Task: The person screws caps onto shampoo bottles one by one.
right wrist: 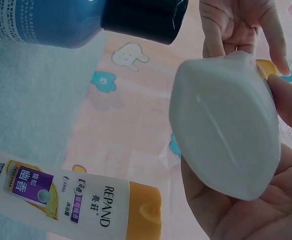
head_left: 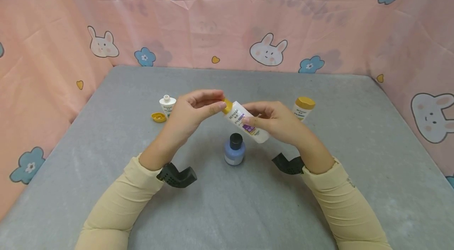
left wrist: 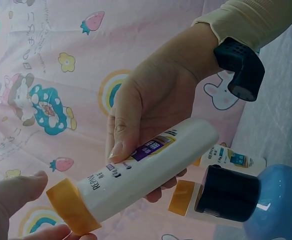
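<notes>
My right hand (head_left: 271, 118) holds a white bottle (head_left: 242, 120) around its body. It leans with its yellow cap (head_left: 227, 106) up toward the left and its base (right wrist: 226, 130) down to the right. My left hand (head_left: 193, 110) reaches to that cap; in the left wrist view the fingers lie at the cap's lower side and the thumb (left wrist: 26, 187) stands a little apart from it. Below the held bottle stands a blue bottle (head_left: 234, 155) with a black cap (head_left: 235, 140), touched by neither hand.
An uncapped white bottle (head_left: 167, 104) stands behind my left hand, a yellow cap (head_left: 158, 117) lying beside it. Another white bottle (head_left: 300, 112) with a yellow cap stands behind my right wrist. A pink patterned curtain (head_left: 213, 17) surrounds the grey tabletop (head_left: 227, 206).
</notes>
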The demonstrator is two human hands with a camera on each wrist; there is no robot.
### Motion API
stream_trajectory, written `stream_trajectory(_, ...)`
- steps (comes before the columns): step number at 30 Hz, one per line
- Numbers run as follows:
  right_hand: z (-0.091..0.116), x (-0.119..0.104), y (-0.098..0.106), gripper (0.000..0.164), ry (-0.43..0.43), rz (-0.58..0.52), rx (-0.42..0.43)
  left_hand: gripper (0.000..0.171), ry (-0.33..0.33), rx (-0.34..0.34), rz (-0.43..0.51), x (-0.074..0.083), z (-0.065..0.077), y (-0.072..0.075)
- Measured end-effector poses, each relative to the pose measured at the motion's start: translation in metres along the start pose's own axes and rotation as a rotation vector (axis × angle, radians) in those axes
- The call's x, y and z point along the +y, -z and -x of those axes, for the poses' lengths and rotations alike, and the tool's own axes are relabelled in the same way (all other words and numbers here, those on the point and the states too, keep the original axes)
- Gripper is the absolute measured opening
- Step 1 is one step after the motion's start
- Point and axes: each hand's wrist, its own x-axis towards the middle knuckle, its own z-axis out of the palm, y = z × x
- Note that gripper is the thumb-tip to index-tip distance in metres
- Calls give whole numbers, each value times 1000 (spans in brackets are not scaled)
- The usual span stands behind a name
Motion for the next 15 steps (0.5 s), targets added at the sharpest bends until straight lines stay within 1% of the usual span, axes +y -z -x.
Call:
stream_trajectory(3,0,0,0,31,2,0,-1,35,4,-5,-6,0,1,0)
stream_trajectory(10,1,0,0,31,4,-16,-3,30,-27,-23,-12,1,0,-1)
stream_trajectory(15,1,0,0,31,7,-17,-2,30,-29,-32,-20,1,0,0)
